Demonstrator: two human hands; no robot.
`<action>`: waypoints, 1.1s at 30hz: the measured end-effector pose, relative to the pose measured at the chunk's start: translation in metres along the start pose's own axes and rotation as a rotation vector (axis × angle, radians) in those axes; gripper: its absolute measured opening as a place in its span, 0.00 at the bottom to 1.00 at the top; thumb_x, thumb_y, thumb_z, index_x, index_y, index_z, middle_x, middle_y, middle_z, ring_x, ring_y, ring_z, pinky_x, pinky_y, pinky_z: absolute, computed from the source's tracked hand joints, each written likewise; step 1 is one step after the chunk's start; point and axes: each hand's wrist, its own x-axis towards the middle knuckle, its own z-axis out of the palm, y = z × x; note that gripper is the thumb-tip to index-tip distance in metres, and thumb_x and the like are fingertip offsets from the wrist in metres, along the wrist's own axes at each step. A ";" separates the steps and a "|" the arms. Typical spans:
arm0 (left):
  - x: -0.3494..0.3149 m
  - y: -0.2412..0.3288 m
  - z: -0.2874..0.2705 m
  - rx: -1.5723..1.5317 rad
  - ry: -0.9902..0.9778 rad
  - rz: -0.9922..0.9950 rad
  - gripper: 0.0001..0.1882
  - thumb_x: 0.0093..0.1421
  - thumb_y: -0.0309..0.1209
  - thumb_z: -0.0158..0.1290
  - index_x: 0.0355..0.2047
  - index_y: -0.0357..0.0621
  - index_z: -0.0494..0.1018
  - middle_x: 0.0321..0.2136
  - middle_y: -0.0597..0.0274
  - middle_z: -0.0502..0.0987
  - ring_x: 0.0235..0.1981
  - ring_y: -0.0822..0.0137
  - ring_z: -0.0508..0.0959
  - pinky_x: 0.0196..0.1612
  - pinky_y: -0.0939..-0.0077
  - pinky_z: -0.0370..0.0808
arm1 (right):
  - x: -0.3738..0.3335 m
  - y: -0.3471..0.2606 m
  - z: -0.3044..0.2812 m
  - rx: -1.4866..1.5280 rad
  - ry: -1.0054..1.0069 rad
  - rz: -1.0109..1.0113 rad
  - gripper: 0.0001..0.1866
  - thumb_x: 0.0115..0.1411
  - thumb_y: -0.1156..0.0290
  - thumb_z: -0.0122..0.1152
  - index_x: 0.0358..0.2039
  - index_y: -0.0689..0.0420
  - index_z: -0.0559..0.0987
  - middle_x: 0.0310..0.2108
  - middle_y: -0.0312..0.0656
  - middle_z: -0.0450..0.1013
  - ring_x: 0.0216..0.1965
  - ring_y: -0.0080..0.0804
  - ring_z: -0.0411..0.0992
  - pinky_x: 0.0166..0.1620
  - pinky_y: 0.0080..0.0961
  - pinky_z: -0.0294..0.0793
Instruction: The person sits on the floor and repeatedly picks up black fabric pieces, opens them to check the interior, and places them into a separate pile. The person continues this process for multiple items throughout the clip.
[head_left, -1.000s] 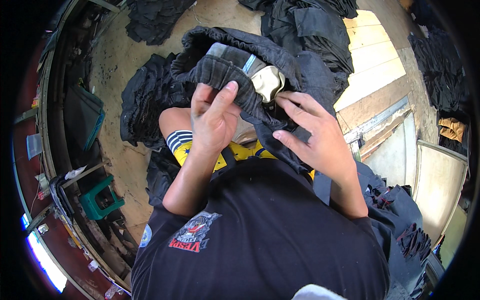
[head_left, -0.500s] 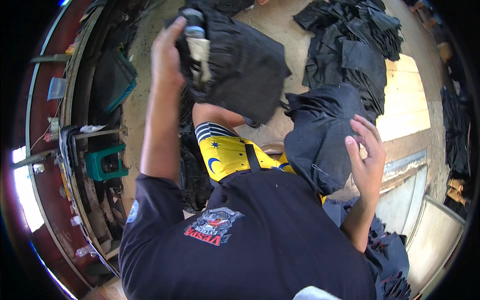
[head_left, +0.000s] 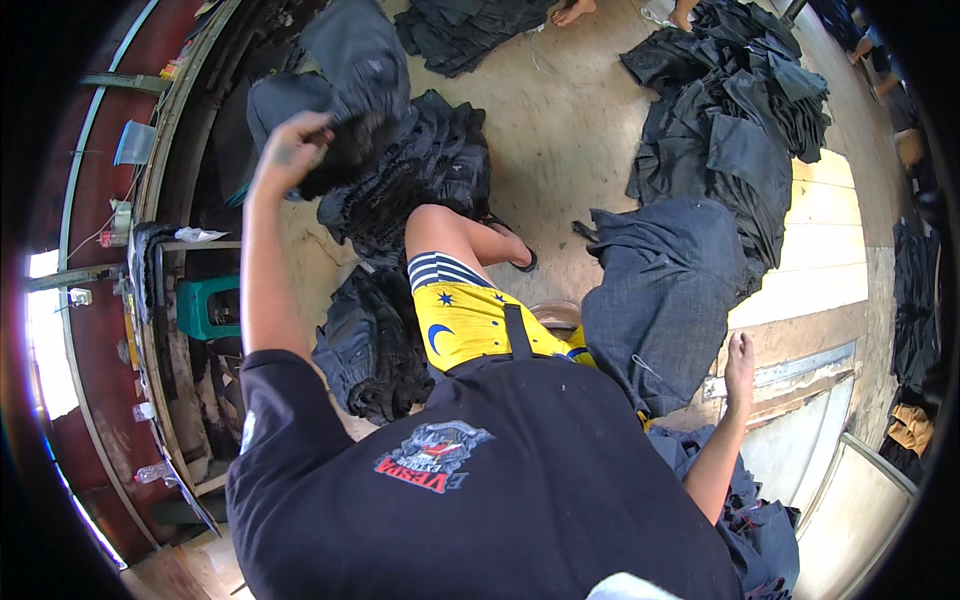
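Observation:
My left hand [head_left: 292, 155] is raised at the upper left, its fingers curled on the edge of a black garment [head_left: 355, 60]. That garment flares out, blurred in part, above a pile of folded black garments [head_left: 455, 150] beside my bare knee. Off to the right, my right hand [head_left: 740, 370] is held up with straight fingers and nothing in it, seen edge-on. Left of it, a dark denim garment [head_left: 665, 290] drapes over my right leg, a loose thread on its lower part.
Another black bundle [head_left: 370, 345] sits left of my thigh. A long heap of dark garments [head_left: 725, 130] lies at the far right. More dark cloth [head_left: 465, 30] is at the top, near another person's foot [head_left: 573, 12]. A green stool [head_left: 208, 308] stands at the left.
My left hand has swung left and down with the black garment, which has spread open. The piles behind it now show. My right hand has lowered slightly, its fingers straighter.

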 end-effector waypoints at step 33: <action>0.011 0.433 0.283 -0.752 -1.112 -0.209 0.77 0.54 0.67 0.69 0.78 0.18 0.38 0.76 0.27 0.55 0.80 0.42 0.53 0.78 0.48 0.55 | -0.130 -0.259 0.017 -0.711 -0.076 -0.558 0.26 0.66 0.51 0.68 0.46 0.66 0.81 0.36 0.56 0.81 0.39 0.55 0.83 0.45 0.46 0.83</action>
